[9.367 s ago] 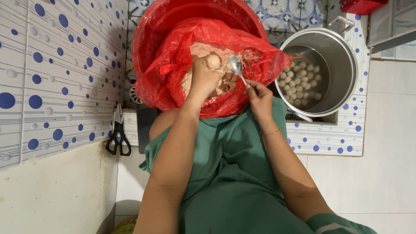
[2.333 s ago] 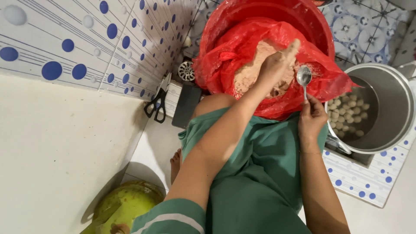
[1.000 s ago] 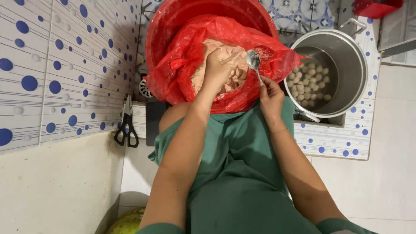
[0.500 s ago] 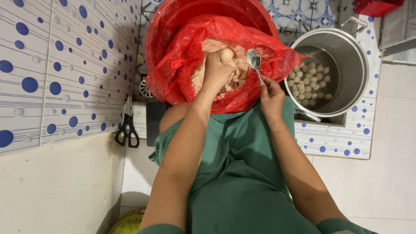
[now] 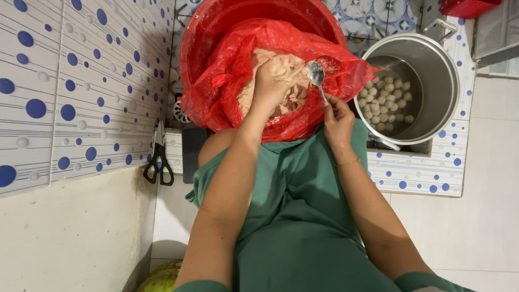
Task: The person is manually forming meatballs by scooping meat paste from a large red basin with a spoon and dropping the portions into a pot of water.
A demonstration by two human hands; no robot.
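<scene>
A red basin lined with a red plastic bag holds a pale pink paste. My left hand is pressed into the paste, its fingers closed around a handful of it. My right hand grips the handle of a metal spoon, whose bowl is raised just beside the left hand over the paste. To the right stands a steel pot with several pale round balls lying in it.
Black-handled scissors hang at the foot of the blue-dotted tiled wall on the left. A green rounded object shows at the bottom edge. The pot sits on a dotted tile ledge. My green garment fills the lower middle.
My left hand has sunk back into the paste after showing a formed lump half a second ago. The spoon stays raised beside it, barely moved.
</scene>
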